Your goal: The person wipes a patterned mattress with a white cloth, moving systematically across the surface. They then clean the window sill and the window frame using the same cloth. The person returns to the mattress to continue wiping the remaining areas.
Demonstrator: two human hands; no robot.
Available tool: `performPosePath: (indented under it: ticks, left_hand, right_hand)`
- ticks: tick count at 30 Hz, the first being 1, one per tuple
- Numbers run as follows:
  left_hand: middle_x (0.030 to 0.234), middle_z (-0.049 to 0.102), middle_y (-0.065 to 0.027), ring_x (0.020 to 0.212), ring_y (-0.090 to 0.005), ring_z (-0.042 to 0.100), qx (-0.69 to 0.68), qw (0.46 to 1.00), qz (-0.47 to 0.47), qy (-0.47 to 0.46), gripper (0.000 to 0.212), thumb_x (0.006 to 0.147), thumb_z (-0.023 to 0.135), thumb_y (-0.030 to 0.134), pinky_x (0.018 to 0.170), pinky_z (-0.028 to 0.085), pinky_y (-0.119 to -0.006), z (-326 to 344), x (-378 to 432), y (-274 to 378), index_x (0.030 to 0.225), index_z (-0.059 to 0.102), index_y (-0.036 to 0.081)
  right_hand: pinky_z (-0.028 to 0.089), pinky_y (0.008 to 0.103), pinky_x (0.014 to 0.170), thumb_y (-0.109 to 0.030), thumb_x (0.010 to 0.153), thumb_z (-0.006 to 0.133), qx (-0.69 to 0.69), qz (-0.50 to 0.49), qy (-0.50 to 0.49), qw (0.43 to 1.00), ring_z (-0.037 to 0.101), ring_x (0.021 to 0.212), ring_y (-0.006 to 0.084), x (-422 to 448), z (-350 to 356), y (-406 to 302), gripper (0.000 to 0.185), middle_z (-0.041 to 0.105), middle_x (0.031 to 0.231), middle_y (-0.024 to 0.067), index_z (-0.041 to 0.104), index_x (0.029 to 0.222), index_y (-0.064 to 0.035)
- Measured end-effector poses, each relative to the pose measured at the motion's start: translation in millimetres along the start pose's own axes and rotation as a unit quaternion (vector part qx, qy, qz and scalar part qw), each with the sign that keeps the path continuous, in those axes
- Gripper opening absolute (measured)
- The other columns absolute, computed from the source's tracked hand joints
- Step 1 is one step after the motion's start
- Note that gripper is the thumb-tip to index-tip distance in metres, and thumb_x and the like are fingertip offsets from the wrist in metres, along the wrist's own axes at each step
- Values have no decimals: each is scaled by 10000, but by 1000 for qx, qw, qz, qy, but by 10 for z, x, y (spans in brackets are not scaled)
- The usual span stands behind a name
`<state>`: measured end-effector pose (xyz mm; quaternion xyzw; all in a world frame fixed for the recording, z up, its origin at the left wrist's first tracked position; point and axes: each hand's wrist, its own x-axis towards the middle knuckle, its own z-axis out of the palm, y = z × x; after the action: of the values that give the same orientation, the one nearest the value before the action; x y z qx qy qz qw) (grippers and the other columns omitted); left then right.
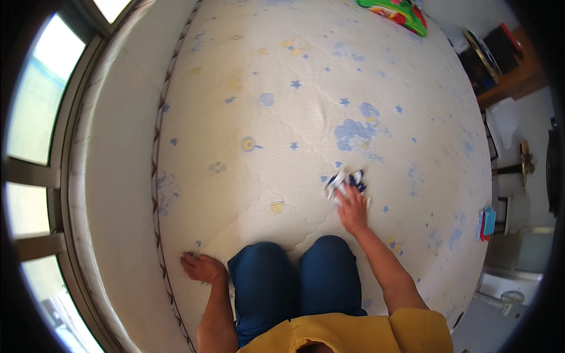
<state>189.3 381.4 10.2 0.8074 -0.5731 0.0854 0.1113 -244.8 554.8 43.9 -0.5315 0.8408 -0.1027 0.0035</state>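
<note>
My right hand (pixel 353 211) presses down on a crumpled white and navy cloth (pixel 342 183), its fingers spread over the near side. The cloth lies against a cream mattress (pixel 282 176) printed with blue and yellow figures, stars and hearts. Over on the left, my left hand (pixel 204 268) rests on the mattress close to its dark-edged piping, with the fingers bent. A small dark spot shows at its fingertips; whether it is an object or part of the print is unclear. Between my hands are my knees in blue trousers (pixel 295 278), on the mattress.
A pale ledge and framed windows (pixel 33 172) run along the left. A green and red patterned cushion or folded fabric (pixel 397 15) lies at the far end. Small blue and red items (pixel 487 221) sit at the right edge. Beyond are a wooden shelf (pixel 512 84), white chairs (pixel 503 119) and a fan (pixel 513 298).
</note>
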Motion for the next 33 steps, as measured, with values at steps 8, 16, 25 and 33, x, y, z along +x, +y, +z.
performPosePath:
  ticks: [8, 16, 25, 33]
  left_hand:
    - [1486, 392, -195, 1358, -366, 363, -14, 999, -17, -30, 515, 930, 447, 231, 1108, 274, -510, -44, -37, 23, 1420, 414, 73]
    - [1472, 383, -224, 1346, -390, 358, -44, 999, 5, -10, 528, 902, 487, 177, 1091, 273, -521, -33, -25, 28, 1412, 411, 58]
    - [1488, 351, -226, 1374, -396, 318, -63, 997, -11, -39, 527, 924, 479, 193, 1113, 238, -535, -46, -18, -21, 1424, 384, 56]
    - [1501, 332, -229, 1386, -391, 300, -56, 994, -40, -80, 544, 910, 494, 155, 1129, 208, -542, -74, -37, 41, 1431, 386, 41]
  right_hand:
    - [357, 539, 1034, -232, 864, 642, 30, 16, 25, 999, 392, 1336, 354, 1274, 532, -1058, 530, 388, 1528, 92, 538, 1382, -196]
    - [362, 498, 1017, -211, 875, 598, 130, -214, -87, 964, 403, 1332, 311, 1182, 369, -2753, 514, 409, 1511, 70, 535, 1384, -173]
    - [452, 455, 957, -109, 849, 570, 138, -388, -125, 903, 472, 1301, 272, 1369, 452, -2955, 434, 500, 1440, 72, 640, 1265, -208]
    - [392, 494, 998, -196, 884, 584, 119, -343, -70, 929, 439, 1319, 333, 1448, 657, -3007, 417, 489, 1452, 83, 626, 1298, -202]
